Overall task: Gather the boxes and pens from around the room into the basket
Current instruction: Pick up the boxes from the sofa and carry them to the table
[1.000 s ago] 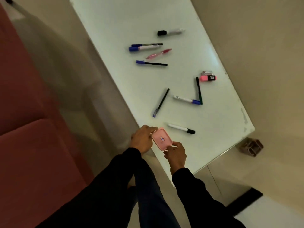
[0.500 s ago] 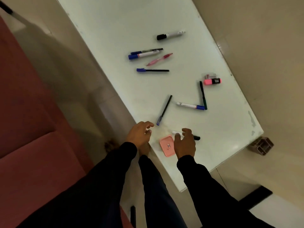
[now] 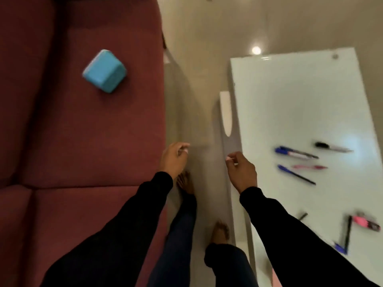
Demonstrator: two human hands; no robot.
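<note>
A light blue box [image 3: 104, 71] lies on the dark red sofa seat [image 3: 83, 131] at the upper left. Several pens lie on the white table [image 3: 290, 100] at the right: a blue-capped marker [image 3: 294, 152], a black-capped marker [image 3: 331, 147], a pink pen [image 3: 309, 167], a blue pen [image 3: 296, 174] and a pink highlighter [image 3: 365, 223]. My left hand [image 3: 173, 159] hangs over the floor by the sofa edge, fingers loosely curled, holding nothing. My right hand [image 3: 241, 170] is at the table's left edge, also holding nothing. No basket is in view.
A narrow strip of pale floor [image 3: 196, 100] runs between sofa and table; my bare feet [image 3: 186, 183] stand in it. A black pen and a blue-capped marker [image 3: 342, 246] lie near the table's lower right. The image is motion-blurred.
The view has swung left to show the sofa and the blue box. The pink box left on the table is out of sight. Both hands have come off the table.
</note>
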